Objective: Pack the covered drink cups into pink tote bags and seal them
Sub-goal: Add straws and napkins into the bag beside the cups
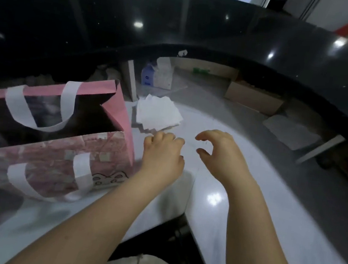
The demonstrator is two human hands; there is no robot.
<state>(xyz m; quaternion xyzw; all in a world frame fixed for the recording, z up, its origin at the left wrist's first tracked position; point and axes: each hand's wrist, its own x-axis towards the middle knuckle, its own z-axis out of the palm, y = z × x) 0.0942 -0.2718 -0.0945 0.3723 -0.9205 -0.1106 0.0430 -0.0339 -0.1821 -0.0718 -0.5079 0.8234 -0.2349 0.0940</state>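
A pink tote bag (120, 122) with white handles stands open on the white counter (218, 178) at the left; its inside is dark and I cannot make out a cup in it. My left hand (163, 152) hovers just right of the bag, fingers curled downward, holding nothing. My right hand (221, 154) is beside it, a short gap away, fingers spread and bent like a claw, empty. Beyond my left hand lies a stack of white paper sheets (158, 112).
A raised curved black countertop (184, 21) rings the far side. Under it sit a tissue box (157, 74), cardboard boxes (253, 98) and a grey flat packet (291, 132). A dark gap (179, 229) splits the white counter near me.
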